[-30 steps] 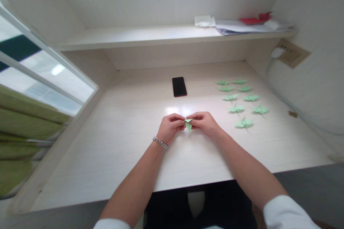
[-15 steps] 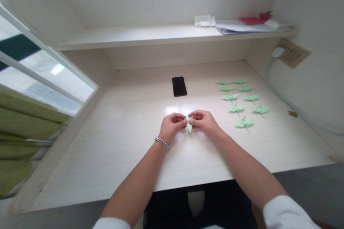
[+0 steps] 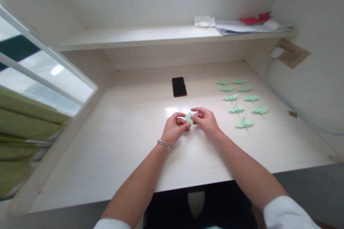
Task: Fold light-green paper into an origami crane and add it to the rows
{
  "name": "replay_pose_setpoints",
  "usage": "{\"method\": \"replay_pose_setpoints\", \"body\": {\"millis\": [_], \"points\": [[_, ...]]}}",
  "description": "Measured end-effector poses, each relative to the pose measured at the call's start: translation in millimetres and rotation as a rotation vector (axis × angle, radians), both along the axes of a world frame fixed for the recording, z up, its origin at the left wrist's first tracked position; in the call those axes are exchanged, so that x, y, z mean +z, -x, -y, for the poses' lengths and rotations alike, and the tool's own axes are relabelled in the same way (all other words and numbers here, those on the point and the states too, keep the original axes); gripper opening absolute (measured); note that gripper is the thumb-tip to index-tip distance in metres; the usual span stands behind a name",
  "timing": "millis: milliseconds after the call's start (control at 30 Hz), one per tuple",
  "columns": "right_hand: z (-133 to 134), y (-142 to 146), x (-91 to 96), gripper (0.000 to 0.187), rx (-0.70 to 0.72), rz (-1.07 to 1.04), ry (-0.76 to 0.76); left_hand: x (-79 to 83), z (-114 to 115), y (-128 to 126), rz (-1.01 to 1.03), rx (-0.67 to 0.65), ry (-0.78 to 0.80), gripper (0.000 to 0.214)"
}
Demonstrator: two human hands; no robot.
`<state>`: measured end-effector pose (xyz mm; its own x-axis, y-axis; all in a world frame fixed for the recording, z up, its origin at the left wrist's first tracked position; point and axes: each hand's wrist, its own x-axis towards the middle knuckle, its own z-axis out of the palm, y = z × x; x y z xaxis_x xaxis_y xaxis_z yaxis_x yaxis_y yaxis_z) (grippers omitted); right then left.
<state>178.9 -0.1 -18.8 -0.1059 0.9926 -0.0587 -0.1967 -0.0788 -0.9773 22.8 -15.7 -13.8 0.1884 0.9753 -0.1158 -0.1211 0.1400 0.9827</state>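
A small folded piece of light green paper (image 3: 189, 117) is held between my two hands above the desk. My left hand (image 3: 175, 126), with a silver chain bracelet (image 3: 163, 144) at its wrist, pinches the paper's lower left part between thumb and fingers. From the other side my right hand (image 3: 206, 121) grips the right edge, its index finger raised a little away. My fingertips cover parts of the paper's edges. Several light green paper cranes (image 3: 244, 123) sit in two rough columns to the right of my hands.
A black phone (image 3: 179, 87) lies beyond my hands on the pale desk (image 3: 120, 125). Papers (image 3: 239, 27) and a red folded-paper piece (image 3: 264, 16) rest on the shelf above. At right, a white plug (image 3: 277, 52) and cable run along the wall.
The folded paper has changed from a kite shape pointing toward me to a more squarish, tilted outline. My left hand has shifted slightly right, and my right index finger has lifted.
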Motion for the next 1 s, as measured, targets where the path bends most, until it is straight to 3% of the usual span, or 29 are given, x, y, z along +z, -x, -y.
{"method": "replay_pose_setpoints", "body": {"millis": [133, 367, 533, 633, 767, 1000], "points": [[-0.3, 0.3, -3.9, 0.038, 0.058, 0.061, 0.022, 0.4, 0.9, 1.1, -0.044, -0.007, -0.005, 0.047], [-1.0, 1.0, -1.0, 0.031, -0.033, 0.074, 0.012, 2.0, 5.0, -5.2, -0.101, -0.150, 0.124, 0.032], [-1.1, -0.2, -2.1, 0.032, 0.043, 0.122, 0.017, -1.7, 6.2, -6.3, -0.175, -0.164, 0.049, 0.031], [-1.6, -1.2, -4.1, 0.030, 0.003, 0.209, -0.054, -3.6, 6.3, -7.0, -0.176, -0.185, 0.034, 0.032], [-0.9, -0.3, -3.3, 0.030, -0.044, 0.208, -0.077, -1.2, 6.5, -8.1, -0.152, -0.166, 0.037, 0.032], [-1.6, -2.3, 0.0, 0.038, 0.037, 0.113, 0.021, 0.3, 3.9, -3.9, -0.198, -0.053, -0.011, 0.032]]}}
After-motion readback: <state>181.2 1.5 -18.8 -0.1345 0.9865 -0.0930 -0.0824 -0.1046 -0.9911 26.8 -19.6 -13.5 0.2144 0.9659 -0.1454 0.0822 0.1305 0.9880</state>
